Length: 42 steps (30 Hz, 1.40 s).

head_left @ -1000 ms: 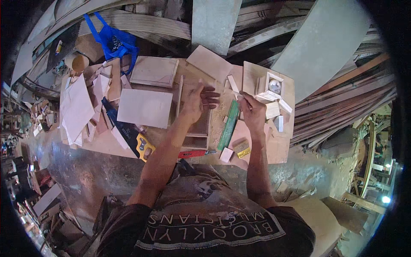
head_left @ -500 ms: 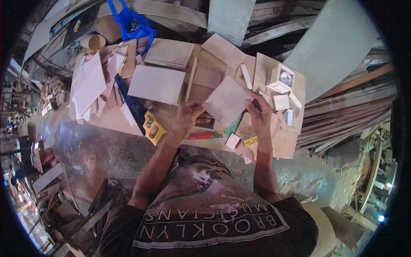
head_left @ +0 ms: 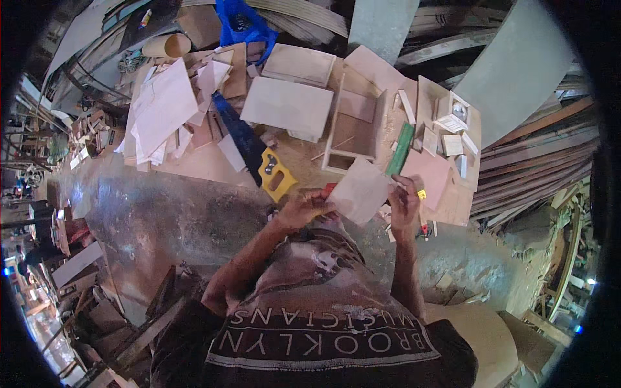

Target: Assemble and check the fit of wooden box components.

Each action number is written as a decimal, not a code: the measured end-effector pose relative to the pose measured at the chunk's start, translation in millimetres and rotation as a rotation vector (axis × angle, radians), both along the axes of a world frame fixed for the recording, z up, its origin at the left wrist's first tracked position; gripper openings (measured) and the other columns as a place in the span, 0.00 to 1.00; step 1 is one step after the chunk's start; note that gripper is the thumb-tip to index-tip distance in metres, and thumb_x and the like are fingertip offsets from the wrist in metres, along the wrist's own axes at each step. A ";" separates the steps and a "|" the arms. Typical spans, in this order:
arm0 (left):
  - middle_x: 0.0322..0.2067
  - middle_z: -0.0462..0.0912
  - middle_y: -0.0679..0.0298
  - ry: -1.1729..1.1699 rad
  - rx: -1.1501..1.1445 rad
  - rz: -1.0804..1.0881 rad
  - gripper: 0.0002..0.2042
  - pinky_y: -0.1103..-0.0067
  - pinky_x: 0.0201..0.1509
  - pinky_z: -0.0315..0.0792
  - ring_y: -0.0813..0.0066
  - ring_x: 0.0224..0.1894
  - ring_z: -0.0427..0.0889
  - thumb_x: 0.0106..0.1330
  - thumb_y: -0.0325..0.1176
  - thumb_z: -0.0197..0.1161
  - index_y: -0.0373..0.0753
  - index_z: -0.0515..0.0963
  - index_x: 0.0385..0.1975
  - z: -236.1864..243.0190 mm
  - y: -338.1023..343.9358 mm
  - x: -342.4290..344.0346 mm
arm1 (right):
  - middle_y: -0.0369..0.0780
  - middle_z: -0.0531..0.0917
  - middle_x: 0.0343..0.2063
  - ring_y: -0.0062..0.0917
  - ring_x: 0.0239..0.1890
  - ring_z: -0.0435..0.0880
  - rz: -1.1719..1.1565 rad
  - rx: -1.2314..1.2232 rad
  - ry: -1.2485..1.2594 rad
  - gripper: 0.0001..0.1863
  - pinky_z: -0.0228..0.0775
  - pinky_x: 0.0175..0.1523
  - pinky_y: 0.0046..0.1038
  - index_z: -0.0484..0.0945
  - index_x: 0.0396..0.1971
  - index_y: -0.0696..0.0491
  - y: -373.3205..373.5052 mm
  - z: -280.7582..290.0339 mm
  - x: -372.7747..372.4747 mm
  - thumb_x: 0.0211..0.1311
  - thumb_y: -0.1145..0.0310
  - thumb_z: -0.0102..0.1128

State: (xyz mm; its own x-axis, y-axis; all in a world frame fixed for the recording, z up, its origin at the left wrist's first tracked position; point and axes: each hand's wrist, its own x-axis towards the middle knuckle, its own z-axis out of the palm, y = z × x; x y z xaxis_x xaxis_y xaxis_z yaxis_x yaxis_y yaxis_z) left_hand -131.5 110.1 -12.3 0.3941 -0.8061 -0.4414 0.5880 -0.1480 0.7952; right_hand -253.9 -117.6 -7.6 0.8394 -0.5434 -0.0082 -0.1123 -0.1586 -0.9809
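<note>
My left hand [head_left: 304,208] and my right hand [head_left: 404,204] grip a square pale wooden board [head_left: 359,189] by opposite sides, held tilted at the front of the worktable near my body. Behind it is an open wooden box frame [head_left: 333,129] with panels inside. A green strip-like tool [head_left: 401,147] lies beside the frame, above my right hand. Left of the board, a saw [head_left: 277,176] with a yellow handle and dark blade lies at the table's edge. A red object [head_left: 330,188] shows partly from behind the board, and a small yellow piece [head_left: 421,194] is beside my right hand.
The worktable [head_left: 194,173] carries stacked panels [head_left: 162,110], a flat board [head_left: 286,103] and a small white wooden case with a round silvery object [head_left: 460,111]. A blue bag [head_left: 242,26] and cardboard tube [head_left: 167,46] sit behind; planks [head_left: 517,174] are piled right, offcuts lie around.
The square board has come into both hands, which earlier were apart over the table, and has been lowered toward my body. The view has shifted, uncovering the box frame.
</note>
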 end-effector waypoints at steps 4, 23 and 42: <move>0.37 0.83 0.62 0.148 -0.093 0.071 0.11 0.81 0.38 0.78 0.77 0.36 0.83 0.67 0.30 0.60 0.32 0.77 0.46 -24.5 50.2 -6.5 | 0.36 0.81 0.28 0.18 0.31 0.78 -0.015 0.082 0.074 0.16 0.71 0.34 0.23 0.73 0.50 0.59 80.7 9.8 3.6 0.64 0.70 0.58; 0.32 0.84 0.56 -0.680 0.456 0.218 0.12 0.75 0.39 0.75 0.75 0.34 0.82 0.62 0.33 0.62 0.33 0.79 0.42 -72.5 217.4 26.0 | 0.51 0.81 0.31 0.47 0.35 0.82 0.131 -1.139 0.391 0.06 0.75 0.39 0.46 0.75 0.36 0.52 -53.4 4.9 150.4 0.58 0.69 0.55; 0.34 0.84 0.51 -0.739 0.631 0.292 0.12 0.73 0.44 0.74 0.67 0.38 0.83 0.64 0.31 0.58 0.33 0.79 0.43 -76.0 187.6 23.2 | 0.50 0.83 0.32 0.44 0.37 0.83 0.340 -1.213 0.428 0.07 0.74 0.46 0.47 0.79 0.31 0.56 -78.9 -25.7 179.3 0.54 0.72 0.54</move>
